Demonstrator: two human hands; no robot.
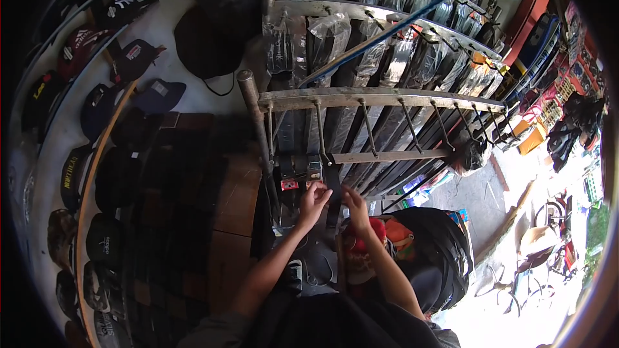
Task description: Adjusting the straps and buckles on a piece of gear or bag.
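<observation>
A dark belt-like strap (333, 191) hangs from a hook near the left end of the lower bar of a metal rack (382, 98). My left hand (314, 205) is just left of this strap, its fingers bent and thumb close to the fingertips; whether it touches the strap is unclear. Just right of the strap is my right hand (356, 208), fingers partly curled, and its grip cannot be made out. Several belts in clear plastic wrap (404, 58) hang from the rack's upper bar. Small packaged items (314, 171) hang left of the strap.
Caps (100, 239) line the wall at left, beside stacked dark boxes (169, 232) and a cardboard box (237, 198). A large black bag (425, 251) with colourful items stands at right. A blue pole (387, 34) crosses the rack diagonally. Bicycles (551, 232) stand outside in bright light.
</observation>
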